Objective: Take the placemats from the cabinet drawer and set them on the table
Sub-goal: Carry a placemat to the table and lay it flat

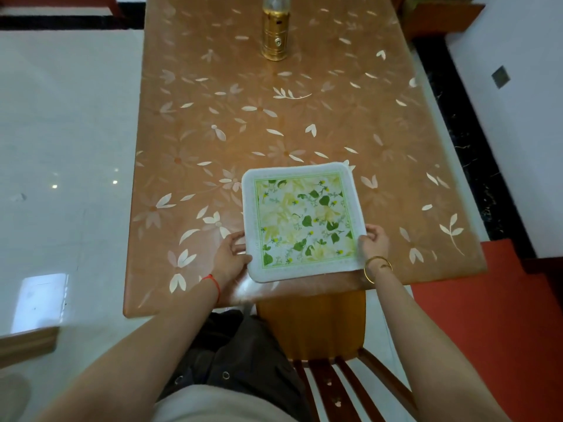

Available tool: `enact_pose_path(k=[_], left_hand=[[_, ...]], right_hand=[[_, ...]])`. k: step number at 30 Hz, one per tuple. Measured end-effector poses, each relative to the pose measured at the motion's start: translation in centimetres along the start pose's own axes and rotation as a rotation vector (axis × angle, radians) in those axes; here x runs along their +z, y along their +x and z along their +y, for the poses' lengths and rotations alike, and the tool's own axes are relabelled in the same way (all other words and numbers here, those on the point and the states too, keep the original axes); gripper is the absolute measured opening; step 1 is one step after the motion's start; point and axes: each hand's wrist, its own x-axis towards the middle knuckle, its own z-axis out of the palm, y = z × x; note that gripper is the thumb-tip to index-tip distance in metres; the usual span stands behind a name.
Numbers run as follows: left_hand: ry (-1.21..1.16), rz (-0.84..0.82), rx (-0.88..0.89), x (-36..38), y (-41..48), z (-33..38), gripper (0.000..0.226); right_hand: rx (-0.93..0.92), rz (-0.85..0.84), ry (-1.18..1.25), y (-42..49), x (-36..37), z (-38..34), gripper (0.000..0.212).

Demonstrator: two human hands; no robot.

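Note:
A square white placemat (301,220) with a green and yellow leaf print lies flat near the front edge of the table (231,123). My left hand (230,254) grips its near left corner, thumb on top. My right hand (375,242) holds its near right edge. The table has an orange cover printed with pale flowers. No cabinet drawer is in view, and only one placemat shows.
A gold lantern (275,32) stands at the far middle of the table. A wooden chair (323,336) is tucked under the near edge, just right of my legs. Glossy white floor lies to the left; a red surface (493,315) sits at the right.

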Motion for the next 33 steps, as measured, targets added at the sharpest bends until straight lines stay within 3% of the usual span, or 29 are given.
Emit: enact_pose_path(k=[5, 17, 33], left_hand=[[0.124, -0.035, 0.106, 0.4, -0.4, 0.2, 0.088], [0.226, -0.033, 0.17, 1.6, -0.6, -0.9, 0.092], [0.314, -0.016, 0.17, 2.0, -1.1, -0.5, 0.086]], right_hand=[[-0.014, 0.016, -0.105, 0.4, -0.2, 1.5, 0.03], [-0.032, 0.082, -0.23, 0.6, -0.9, 2.8, 0.025], [0.029, 0.118, -0.141, 0.9, -1.4, 3.1, 0.023]])
